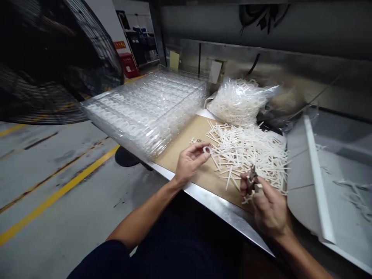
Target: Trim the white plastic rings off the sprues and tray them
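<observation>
Fingers of our left hand (188,163) nearly meet, pinching a small white ring (206,150) between thumb and forefinger, over the brown sheet (174,152) and just left of the loose white sticks. Fingers of our right hand (270,211) curl closed around small dark pliers (252,180), tips pointing away from us (we cannot tell how far their jaws part).

Going left to right, we have a large black fan (100,46), then clear plastic trays (145,106), stacked and holding rows of white pieces. The brown sheet lies on the metal table (229,213) beside them. Farther back, a clear bag (242,101) bulges with white pieces. In front of it, the white sticks (247,149) spread in a tangled heap, beyond the pliers. At our far right, a white-walled tray (318,182) holds a few more thin pieces.
</observation>
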Demonstrator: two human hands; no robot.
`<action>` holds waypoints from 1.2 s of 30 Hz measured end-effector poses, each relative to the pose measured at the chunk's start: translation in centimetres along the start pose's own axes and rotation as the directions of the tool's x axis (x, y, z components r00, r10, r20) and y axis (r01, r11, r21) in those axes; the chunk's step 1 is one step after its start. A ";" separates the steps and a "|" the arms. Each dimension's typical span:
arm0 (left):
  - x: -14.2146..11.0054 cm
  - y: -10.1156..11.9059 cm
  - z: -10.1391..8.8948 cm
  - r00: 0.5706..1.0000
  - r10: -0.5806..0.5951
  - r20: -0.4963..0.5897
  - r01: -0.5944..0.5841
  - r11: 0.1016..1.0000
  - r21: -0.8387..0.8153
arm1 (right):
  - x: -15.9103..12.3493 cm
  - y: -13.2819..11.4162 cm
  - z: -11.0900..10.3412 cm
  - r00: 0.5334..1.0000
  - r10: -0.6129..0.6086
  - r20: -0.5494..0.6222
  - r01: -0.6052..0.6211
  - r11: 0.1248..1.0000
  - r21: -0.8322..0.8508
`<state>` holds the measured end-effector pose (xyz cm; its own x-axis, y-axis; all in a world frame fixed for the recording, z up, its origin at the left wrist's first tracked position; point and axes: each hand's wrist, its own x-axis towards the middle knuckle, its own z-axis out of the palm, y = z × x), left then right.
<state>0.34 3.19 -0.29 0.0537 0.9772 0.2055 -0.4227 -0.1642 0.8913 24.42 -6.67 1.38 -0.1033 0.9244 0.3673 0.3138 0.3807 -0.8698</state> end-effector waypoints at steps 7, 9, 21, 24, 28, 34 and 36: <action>-2.7 -0.1 1.1 0.995 0.079 -0.058 -0.081 0.996 -0.036 | -0.4 -1.2 1.1 0.965 0.120 0.234 -0.140 0.988 0.069; -3.3 -0.3 1.6 0.996 0.077 -0.053 -0.079 0.996 -0.031 | -0.3 -1.2 1.3 0.944 0.165 0.284 -0.186 0.981 0.047; -4.4 -1.0 1.8 0.976 0.216 -0.005 -0.214 0.968 0.129 | 0.2 -1.9 1.8 0.889 0.290 0.354 -0.308 0.951 -0.007; -4.2 -1.0 1.8 0.963 0.270 0.013 -0.270 0.955 0.120 | 0.1 -1.9 1.8 0.887 0.297 0.353 -0.315 0.949 -0.008; -3.8 -1.1 1.7 0.933 0.358 0.047 -0.361 0.926 0.112 | 0.3 -2.1 1.8 0.887 0.301 0.351 -0.317 0.948 -0.012; -3.8 -1.2 1.7 0.920 0.384 0.076 -0.390 0.912 0.127 | 0.3 -2.2 1.9 0.895 0.287 0.341 -0.306 0.952 0.003; -3.8 -1.3 1.6 0.917 0.389 0.088 -0.397 0.908 0.132 | 0.3 -2.1 1.9 0.894 0.290 0.342 -0.313 0.950 0.013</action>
<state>2.18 -0.50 -1.58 -0.0355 0.8207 0.5703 -0.2856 -0.5551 0.7812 21.97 -7.15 2.74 -0.3241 0.9453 -0.0361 0.3182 0.0730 -0.9452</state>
